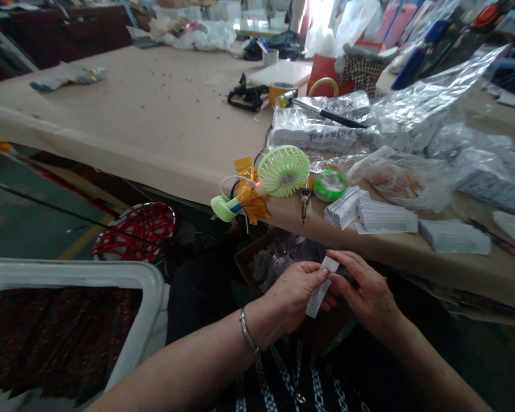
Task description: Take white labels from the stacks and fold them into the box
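Observation:
Over my lap, a narrow white printed label (316, 302) is held between both hands. My left hand (289, 290) pinches it with the thumb on top, and its lower end hangs free. From the other side my right hand (371, 292) has its thumb and fingertips closed at the label's upper part. On the table edge just above lie stacks of similar printed labels (386, 217), with another stack (455, 236) farther right. Below the hands stands an open cardboard box (244, 260) with clear plastic bags (278, 260) in it, partly hidden.
A green fan (284, 171) is taped to the table edge (189, 183). Beside it are a screwdriver-like tool (304, 205) and a green round container (329, 186). Plastic-wrapped packs (317, 129) lie behind. At left are a white tub (152, 286) with dark cloth pieces and a red stool (135, 232).

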A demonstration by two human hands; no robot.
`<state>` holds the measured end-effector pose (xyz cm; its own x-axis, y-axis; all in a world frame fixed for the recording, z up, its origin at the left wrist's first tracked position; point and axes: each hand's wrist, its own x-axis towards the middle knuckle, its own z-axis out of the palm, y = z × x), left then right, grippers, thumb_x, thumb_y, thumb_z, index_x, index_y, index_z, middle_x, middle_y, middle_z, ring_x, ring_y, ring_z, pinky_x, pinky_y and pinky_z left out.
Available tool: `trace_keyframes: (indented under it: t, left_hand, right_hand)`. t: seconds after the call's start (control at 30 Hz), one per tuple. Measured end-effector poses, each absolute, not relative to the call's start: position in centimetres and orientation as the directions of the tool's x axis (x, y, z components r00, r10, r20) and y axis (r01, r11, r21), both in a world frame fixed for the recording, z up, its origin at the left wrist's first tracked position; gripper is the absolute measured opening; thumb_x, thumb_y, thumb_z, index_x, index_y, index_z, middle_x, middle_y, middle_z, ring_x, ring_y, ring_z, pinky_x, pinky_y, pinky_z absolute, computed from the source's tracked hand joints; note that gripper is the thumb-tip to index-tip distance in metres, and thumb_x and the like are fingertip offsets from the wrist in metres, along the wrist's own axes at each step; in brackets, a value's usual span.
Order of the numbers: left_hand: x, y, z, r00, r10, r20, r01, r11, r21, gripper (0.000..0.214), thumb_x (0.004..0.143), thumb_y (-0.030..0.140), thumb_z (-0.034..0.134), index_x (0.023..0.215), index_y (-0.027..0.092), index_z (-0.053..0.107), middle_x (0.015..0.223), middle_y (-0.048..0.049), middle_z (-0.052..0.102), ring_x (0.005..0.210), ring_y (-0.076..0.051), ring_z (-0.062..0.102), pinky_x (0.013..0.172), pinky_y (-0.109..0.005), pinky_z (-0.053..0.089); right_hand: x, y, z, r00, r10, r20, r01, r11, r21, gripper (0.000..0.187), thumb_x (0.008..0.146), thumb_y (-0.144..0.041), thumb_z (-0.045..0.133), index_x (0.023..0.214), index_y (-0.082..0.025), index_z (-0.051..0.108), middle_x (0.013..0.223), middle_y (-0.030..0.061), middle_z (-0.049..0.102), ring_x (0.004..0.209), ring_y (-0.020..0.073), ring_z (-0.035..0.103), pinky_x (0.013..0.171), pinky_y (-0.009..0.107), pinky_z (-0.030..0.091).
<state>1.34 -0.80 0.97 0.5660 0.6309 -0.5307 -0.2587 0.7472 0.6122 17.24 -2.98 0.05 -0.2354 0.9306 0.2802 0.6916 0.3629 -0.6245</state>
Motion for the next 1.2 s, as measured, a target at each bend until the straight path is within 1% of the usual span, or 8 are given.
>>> trace_keyframes:
  t: [0.17,0.3,0.43,0.5,0.63,0.8,0.97,1.2]
  left_hand:
    - [1.1,-0.8,0.9,0.562,0.626,-0.541,-0.259,0.754,0.603,0.030,0.074,0.039,0.066,0.080,0.010,0.060,0.064,-0.0028,0.060,0.047,-0.009,0.054,0.047,-0.021,0.039]
    - [0.8,-0.8,0.8,0.548,0.641,-0.537,-0.272,0.743,0.611,0.032,0.075,0.041,0.065,0.081,0.010,0.060,0.066,-0.0035,0.060,0.049,-0.009,0.053,0.048,-0.021,0.039]
    - [0.6,-0.8,0.8,0.500,0.692,-0.521,-0.284,0.699,0.656,0.033,0.074,0.043,0.065,0.078,0.011,0.059,0.065,-0.0030,0.060,0.049,-0.008,0.053,0.048,-0.020,0.039]
    - [0.5,-0.8,0.8,0.463,0.721,-0.515,-0.281,0.671,0.686,0.034,0.074,0.044,0.065,0.076,0.011,0.059,0.064,-0.0026,0.059,0.049,-0.008,0.052,0.047,-0.020,0.039]
    - [0.3,-0.8,0.7,0.402,0.768,-0.498,-0.292,0.623,0.726,0.033,0.075,0.044,0.064,0.075,0.011,0.059,0.062,-0.0015,0.058,0.049,-0.008,0.050,0.048,-0.020,0.038]
    - [-0.2,-0.3,0.4,0.307,0.858,-0.411,-0.269,0.492,0.828,0.028,0.079,0.039,0.059,0.070,0.012,0.061,0.062,-0.0005,0.058,0.055,-0.009,0.049,0.055,-0.021,0.038]
    - [-1.4,1.5,0.7,0.182,0.960,-0.215,-0.056,0.228,0.972,0.017,0.081,0.026,0.056,0.076,0.014,0.068,0.072,-0.0013,0.064,0.069,-0.012,0.053,0.066,-0.022,0.041]
    - [-2.4,3.8,1.3,0.152,0.988,-0.016,0.168,-0.010,0.986,0.018,0.083,0.026,0.054,0.080,0.017,0.068,0.075,-0.0014,0.067,0.070,-0.013,0.057,0.067,-0.021,0.042]
  right_hand:
    - [16.9,-3.1,-0.1,-0.248,0.938,0.244,0.651,0.348,-0.674,0.032,0.090,-0.029,0.048,0.119,-0.021,0.055,0.114,0.0096,0.062,0.106,0.0217,0.058,0.092,0.035,0.047]
    - [16.4,-3.0,-0.2,-0.118,0.981,0.152,0.563,0.192,-0.804,0.036,0.087,-0.032,0.053,0.122,-0.023,0.052,0.112,0.0073,0.064,0.103,0.0207,0.060,0.092,0.035,0.046]
    - [15.4,-2.4,-0.1,0.006,0.997,-0.076,0.319,-0.074,-0.945,0.024,0.082,-0.040,0.060,0.097,-0.021,0.060,0.086,0.0026,0.066,0.078,0.0159,0.063,0.070,0.026,0.051]
    - [14.8,-2.0,-0.1,0.008,0.985,-0.173,0.201,-0.171,-0.964,0.024,0.079,-0.042,0.063,0.084,-0.019,0.060,0.074,0.0006,0.064,0.064,0.0129,0.059,0.059,0.023,0.049]
    - [14.0,-1.2,-0.3,-0.005,0.964,-0.266,0.058,-0.265,-0.962,0.025,0.076,-0.042,0.067,0.077,-0.018,0.059,0.062,-0.0021,0.059,0.052,0.0103,0.052,0.050,0.022,0.046]
    - [13.1,-0.1,-0.3,-0.026,0.972,-0.235,0.011,-0.234,-0.972,0.023,0.074,-0.039,0.068,0.073,-0.018,0.060,0.065,-0.0012,0.060,0.055,0.0106,0.053,0.053,0.023,0.047]
    - [12.7,1.7,0.0,-0.014,0.990,-0.139,0.066,-0.138,-0.988,0.019,0.074,-0.037,0.067,0.074,-0.018,0.063,0.074,0.0002,0.064,0.068,0.0126,0.056,0.065,0.023,0.046]
    - [12.3,3.3,0.5,0.038,0.999,-0.033,0.227,-0.041,-0.973,0.018,0.075,-0.036,0.064,0.073,-0.018,0.061,0.065,-0.0017,0.057,0.061,0.0118,0.051,0.057,0.022,0.042]
